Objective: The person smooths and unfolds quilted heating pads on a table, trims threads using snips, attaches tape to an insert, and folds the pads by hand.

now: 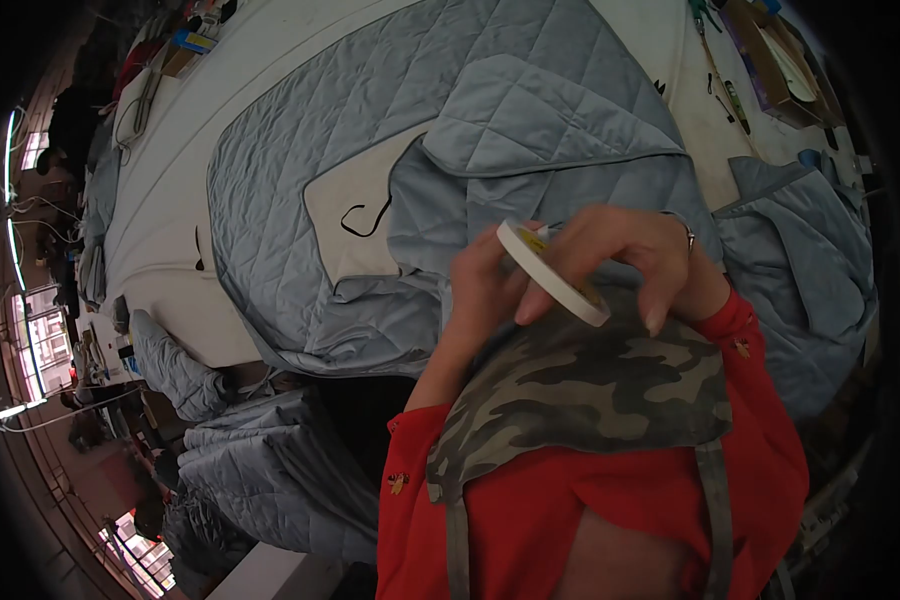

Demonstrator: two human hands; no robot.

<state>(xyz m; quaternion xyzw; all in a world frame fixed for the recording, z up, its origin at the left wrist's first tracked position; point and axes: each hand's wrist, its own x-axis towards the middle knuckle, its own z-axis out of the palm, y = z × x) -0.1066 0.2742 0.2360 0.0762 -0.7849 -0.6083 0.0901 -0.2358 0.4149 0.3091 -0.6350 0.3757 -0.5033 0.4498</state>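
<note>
A narrow roll of white tape (pixel 553 275) with a yellow inner core is held up in front of the camouflage apron (pixel 600 375). My right hand (pixel 620 255) grips the roll, with fingers through or behind its ring and the thumb bent downward. Close against the roll's left side is my left hand (pixel 485 275), its fingers curled; what they pinch, if anything, is hidden. Beyond both hands lies a grey-blue quilted piece (pixel 320 130) with a folded-over part (pixel 540 120) and a beige patch (pixel 355 215) bearing a black loop of cord (pixel 367 217).
Folded grey quilted fabric (pixel 270 460) is stacked at the lower left. More grey-blue fabric (pixel 800 270) lies at the right. A cardboard box (pixel 775 60) and small tools (pixel 735 105) are at the upper right of the white table (pixel 170 200).
</note>
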